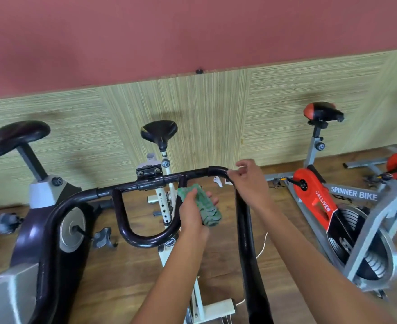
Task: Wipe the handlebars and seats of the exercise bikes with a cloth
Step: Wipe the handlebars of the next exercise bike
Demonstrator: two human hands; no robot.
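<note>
Two hands busy at nearest handlebars (146, 183): left hand (192, 213) clenched around green cloth (206, 206), pressed beside inner loop bar; right hand (249, 181) loosely pinching bend of right grip, fingers half curled. Seemingly mid-wipe on this bar, with no visible sign of which parts already clean. Farther back, three seats apparently waiting: black seat (17, 136) at left, black middle seat (160, 130), red-and-black seat (321, 111) of orange bike (319, 197). Probably most of job remaining.
</note>
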